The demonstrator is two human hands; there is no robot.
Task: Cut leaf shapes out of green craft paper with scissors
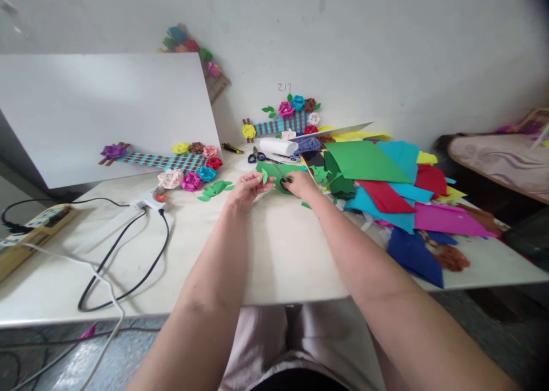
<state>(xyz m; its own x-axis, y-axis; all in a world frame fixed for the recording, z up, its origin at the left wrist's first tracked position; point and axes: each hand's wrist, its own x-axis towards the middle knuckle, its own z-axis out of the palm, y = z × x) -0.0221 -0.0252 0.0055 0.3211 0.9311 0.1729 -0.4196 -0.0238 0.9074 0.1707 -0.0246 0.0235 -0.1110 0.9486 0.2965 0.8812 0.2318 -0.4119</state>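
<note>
My left hand (247, 186) pinches a small green paper leaf (265, 176) between its fingertips, over the white table (274, 248). My right hand (299, 183) is closed round dark-handled scissors (285, 179), whose blades point at the leaf. Under both hands lies a sheet of green paper (270, 171). A small pile of cut green leaves (214, 188) sits just left of my left hand.
A heap of coloured paper sheets (386, 191) covers the table's right side. A woven strip with paper flowers (171, 162) lies at the left, another (283, 119) leans on the wall. Blue scissors (257, 156), a white roll (278, 146), a glue gun (150, 198) and black cable (128, 254) are nearby.
</note>
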